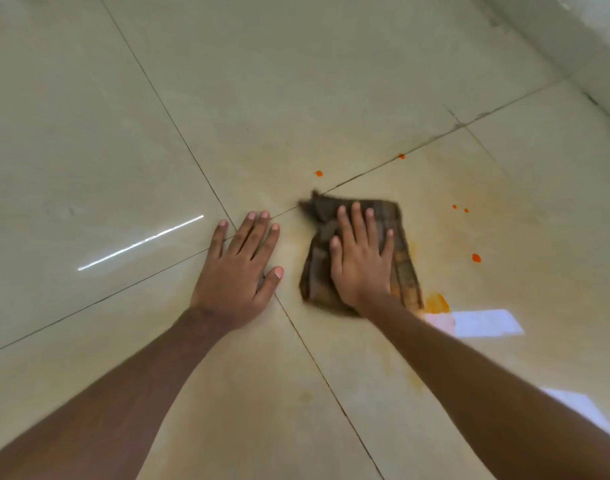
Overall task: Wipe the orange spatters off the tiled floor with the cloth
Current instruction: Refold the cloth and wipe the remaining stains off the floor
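right hand [360, 258] presses cloth [404, 271] flat

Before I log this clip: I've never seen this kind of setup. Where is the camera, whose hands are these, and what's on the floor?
There is no machine here: a person works with bare hands, and the single picture comes from a camera worn on their head, looking down. The left hand lies flat on the glossy beige tiled floor, holding nothing. The right hand presses flat on a brown checked cloth spread on the tiles. Small orange drops dot the floor beyond and to the right of the cloth, and a larger orange smear sits at its near right corner.
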